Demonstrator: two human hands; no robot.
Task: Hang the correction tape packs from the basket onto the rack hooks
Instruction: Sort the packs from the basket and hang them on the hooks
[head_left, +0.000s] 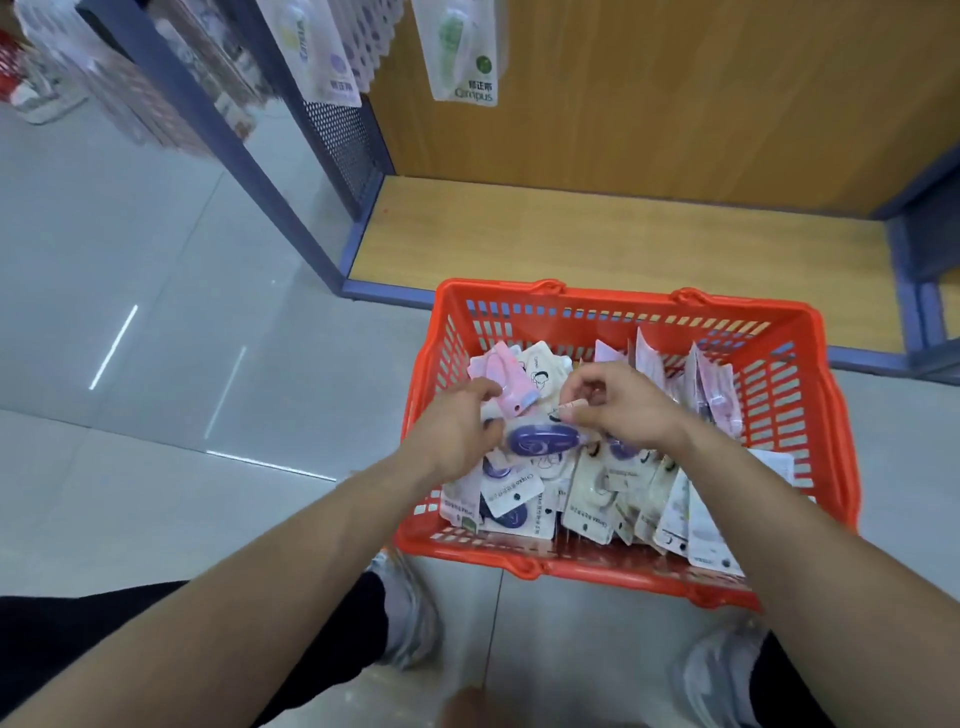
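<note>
Near the middle of the orange basket (613, 301), the purple correction tape pack (537, 441) is pinched at one end by the left-hand grip (457, 431) and, seemingly, at its other end by the right-hand grip (618, 405); likely light, slippery and stiff-carded, so best held by its header.

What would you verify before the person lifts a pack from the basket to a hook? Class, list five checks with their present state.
1. Pack held: left hand and right hand both grip the purple pack. Ok.
2. Pack lying on top of the other packs in the orange basket. Ok.
3. Its hanging hole showing: cannot tell.
4. Free hook: hooks lie above the frame, over the hanging green pack. Cannot tell.
5. Basket flat on the floor. Ok.
</note>
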